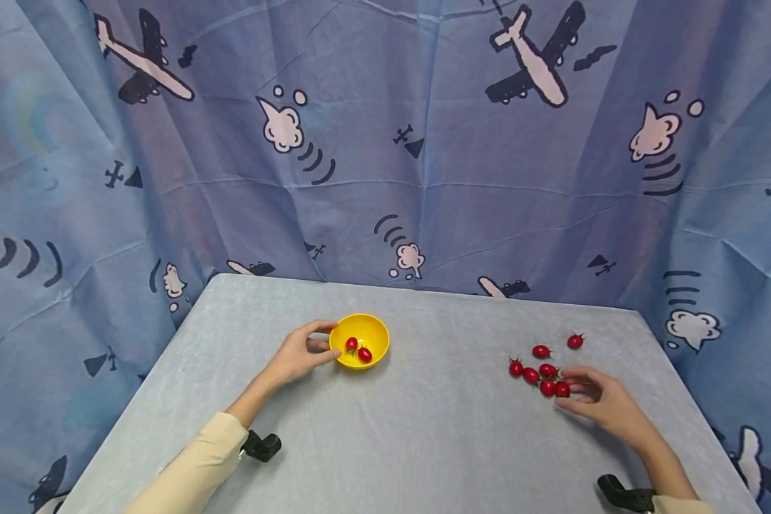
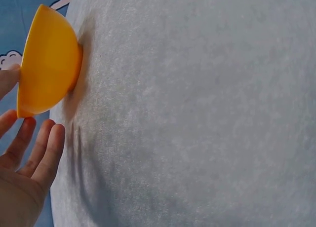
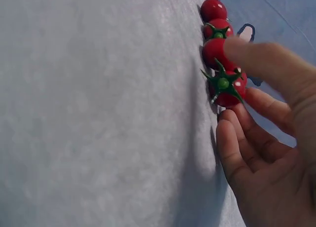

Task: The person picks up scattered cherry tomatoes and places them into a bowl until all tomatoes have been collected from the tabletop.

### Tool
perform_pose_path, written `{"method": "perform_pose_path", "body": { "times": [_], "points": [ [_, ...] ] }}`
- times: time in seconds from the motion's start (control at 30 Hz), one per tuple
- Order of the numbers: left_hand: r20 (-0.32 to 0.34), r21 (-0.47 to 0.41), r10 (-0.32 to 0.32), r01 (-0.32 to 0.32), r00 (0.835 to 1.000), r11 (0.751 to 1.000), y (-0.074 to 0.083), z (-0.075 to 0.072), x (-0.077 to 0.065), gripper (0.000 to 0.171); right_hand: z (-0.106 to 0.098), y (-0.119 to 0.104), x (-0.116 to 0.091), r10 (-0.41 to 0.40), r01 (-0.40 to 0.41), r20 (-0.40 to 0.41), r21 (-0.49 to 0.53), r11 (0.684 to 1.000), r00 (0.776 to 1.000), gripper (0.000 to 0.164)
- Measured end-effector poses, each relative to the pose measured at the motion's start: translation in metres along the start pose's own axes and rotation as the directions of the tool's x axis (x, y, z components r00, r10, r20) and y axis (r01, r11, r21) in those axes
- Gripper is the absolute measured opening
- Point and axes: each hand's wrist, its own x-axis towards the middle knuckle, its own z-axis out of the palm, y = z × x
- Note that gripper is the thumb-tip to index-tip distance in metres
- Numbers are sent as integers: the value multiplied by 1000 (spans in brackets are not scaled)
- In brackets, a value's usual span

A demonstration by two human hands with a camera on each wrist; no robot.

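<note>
My left hand (image 1: 302, 355) is at the left side of a yellow bowl (image 1: 379, 343), thumb and fingers at its rim. The left wrist view shows the bowl (image 2: 49, 64) from the side, with its base by the tabletop. Two red cherry tomatoes, one of them in front (image 1: 365, 355), lie inside. On the right, my right hand (image 1: 607, 407) reaches to the nearest cherry tomato (image 1: 562, 389) of a loose group, thumb and forefinger apart on either side of it. Its green star-shaped stem shows on the tomato (image 3: 229, 89) in the right wrist view, where the thumb overlaps the row.
Several more cherry tomatoes lie beside it, with one (image 1: 575, 341) apart at the back right and another (image 1: 516, 368) at the group's left end. A pale grey cloth covers the table (image 1: 424, 442). Behind it hangs a blue curtain (image 1: 360, 143) printed with airplanes.
</note>
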Motion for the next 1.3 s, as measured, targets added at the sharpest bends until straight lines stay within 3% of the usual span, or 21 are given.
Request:
{"method": "perform_pose_path", "body": {
  "times": [0.53,0.93,1.3],
  "points": [
    [0,10,1,-1,1000,1000,1,0,0,56,5,-3,5,5,-5,-18,-21,1000,1000,35],
    [-12,13,5,-5,1000,1000,1,-1,-1,55,-9,-1,4,-44,40,-70,-57,998,997,37],
    [-6,2,5,-5,1000,1000,-1,-1,-2,56,-12,-22,15,-58,64,-116,54,996,992,41]
  ]
}}
